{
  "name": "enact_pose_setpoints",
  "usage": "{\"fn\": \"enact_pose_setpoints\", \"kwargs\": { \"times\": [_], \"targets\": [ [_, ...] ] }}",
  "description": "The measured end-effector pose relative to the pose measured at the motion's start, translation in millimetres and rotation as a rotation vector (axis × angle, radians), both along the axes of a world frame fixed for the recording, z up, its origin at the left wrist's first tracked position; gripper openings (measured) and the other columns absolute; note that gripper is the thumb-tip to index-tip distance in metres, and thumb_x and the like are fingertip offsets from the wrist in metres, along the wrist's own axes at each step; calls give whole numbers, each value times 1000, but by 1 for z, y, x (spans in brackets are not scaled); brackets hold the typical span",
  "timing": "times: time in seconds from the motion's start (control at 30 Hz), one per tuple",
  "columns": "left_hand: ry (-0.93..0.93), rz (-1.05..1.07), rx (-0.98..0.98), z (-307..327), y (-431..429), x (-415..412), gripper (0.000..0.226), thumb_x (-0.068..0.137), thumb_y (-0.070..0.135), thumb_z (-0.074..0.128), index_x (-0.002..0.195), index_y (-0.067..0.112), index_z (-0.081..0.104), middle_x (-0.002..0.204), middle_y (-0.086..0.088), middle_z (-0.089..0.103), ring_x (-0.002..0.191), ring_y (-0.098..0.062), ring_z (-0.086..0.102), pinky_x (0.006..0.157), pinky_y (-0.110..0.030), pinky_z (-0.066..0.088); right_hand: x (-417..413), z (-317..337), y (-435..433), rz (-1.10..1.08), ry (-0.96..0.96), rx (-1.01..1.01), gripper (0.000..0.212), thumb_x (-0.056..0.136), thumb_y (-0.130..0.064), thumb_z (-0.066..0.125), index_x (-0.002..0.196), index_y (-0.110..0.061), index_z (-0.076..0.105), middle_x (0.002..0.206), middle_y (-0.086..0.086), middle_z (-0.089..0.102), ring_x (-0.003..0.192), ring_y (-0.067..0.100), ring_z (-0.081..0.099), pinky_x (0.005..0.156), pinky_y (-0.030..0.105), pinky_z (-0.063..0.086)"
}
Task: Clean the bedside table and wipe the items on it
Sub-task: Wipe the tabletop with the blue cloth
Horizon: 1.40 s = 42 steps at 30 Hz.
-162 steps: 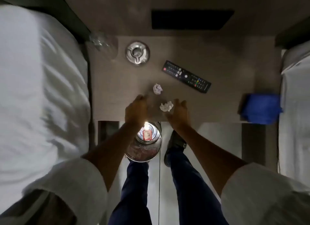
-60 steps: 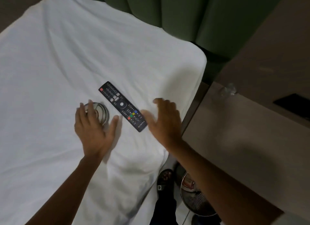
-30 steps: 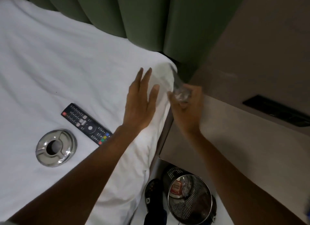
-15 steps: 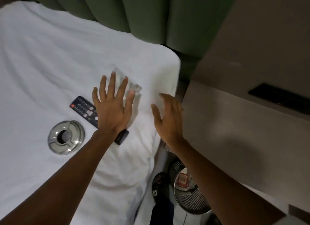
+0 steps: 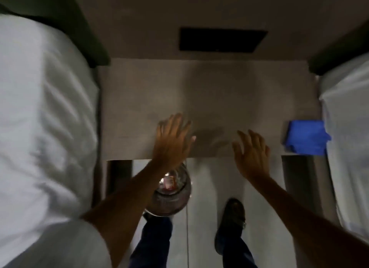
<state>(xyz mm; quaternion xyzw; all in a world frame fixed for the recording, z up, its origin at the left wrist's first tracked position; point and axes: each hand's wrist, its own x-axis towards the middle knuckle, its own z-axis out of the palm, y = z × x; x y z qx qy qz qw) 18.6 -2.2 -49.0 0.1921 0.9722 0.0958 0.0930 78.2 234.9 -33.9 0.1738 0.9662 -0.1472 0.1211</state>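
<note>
The brown bedside table [image 5: 209, 91] fills the middle of the view, and only a folded blue cloth [image 5: 305, 136] lies on it, at its front right corner. My left hand [image 5: 171, 140] hovers over the table's front edge with fingers spread and nothing in it. My right hand [image 5: 251, 151] is open too, at the front edge, a short way left of the blue cloth. The remote, ashtray and glass are out of view.
A white bed [image 5: 44, 117] borders the table on the left and another bed [image 5: 347, 117] on the right. A metal mesh bin [image 5: 171, 193] with rubbish stands on the floor under my left wrist. My shoes and legs are below. A dark panel [image 5: 221, 39] sits on the wall.
The view has swung from the left bed back to the bedside table. Both hands left the bed, where the remote, ashtray and glass lay, and now hover open over the table's front edge.
</note>
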Motion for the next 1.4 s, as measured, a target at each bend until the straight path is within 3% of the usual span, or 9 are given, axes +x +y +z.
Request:
{"fn": "enact_pose_setpoints", "kwargs": {
  "times": [0.2,0.37,0.53,0.73,0.83,0.9,1.0,1.2,1.4],
  "targets": [
    [-113,140,-101,-88,63,-37,69,97,57,25,155,21,18,164,-15,13,152,-33,9,119,-61,9,-16,-30,164,-59,73,191,57,92,-42,49,141,-18,36,152,13,32,142,30,23,111,54,20],
    [55,153,-61,-117,56,-37,68,95,62,24,152,25,21,162,-14,21,150,-32,17,117,-61,15,-10,-75,219,-158,19,150,63,95,-54,36,148,-23,21,160,8,15,147,26,6,117,56,9],
    [123,159,-44,-122,56,-35,70,94,65,22,151,25,22,161,-13,20,149,-31,17,116,-61,15,-11,-94,171,-349,202,119,67,91,-54,36,148,-20,25,158,12,19,146,30,11,116,55,11],
    [133,169,-50,-122,56,-36,70,94,65,22,153,27,20,162,-11,17,150,-28,14,117,-60,13,-23,-95,54,-26,212,-151,62,86,-35,46,142,-14,33,159,13,14,147,29,4,117,51,0],
    [148,173,-53,-123,54,-35,71,93,64,22,153,26,21,162,-11,18,149,-29,15,117,-58,13,-8,-100,21,313,176,-114,61,92,-46,45,145,-22,27,159,12,13,148,25,3,118,45,-3],
    [147,172,-64,-122,54,-35,71,93,64,21,153,25,21,162,-11,17,149,-29,15,117,-58,14,5,-103,45,362,158,-1,65,93,-54,40,148,-28,18,160,10,12,148,23,3,119,45,-3],
    [126,170,-54,-120,54,-35,71,94,63,22,152,24,22,162,-12,17,150,-31,15,118,-59,13,19,-103,112,170,99,96,68,92,-58,34,149,-31,8,160,8,3,147,24,-1,119,50,0],
    [81,170,-62,-112,57,-35,72,93,62,23,152,21,24,163,-13,16,150,-32,14,119,-60,12,-19,-89,226,-365,50,89,70,88,-63,33,148,-32,17,160,17,3,147,34,1,116,58,11],
    [52,176,-87,-110,59,-35,72,93,62,24,152,22,23,163,-13,15,150,-32,13,118,-61,13,-96,-103,150,-270,84,84,68,91,-62,31,149,-32,11,160,16,-3,147,32,-6,117,57,1]
  ]
}}
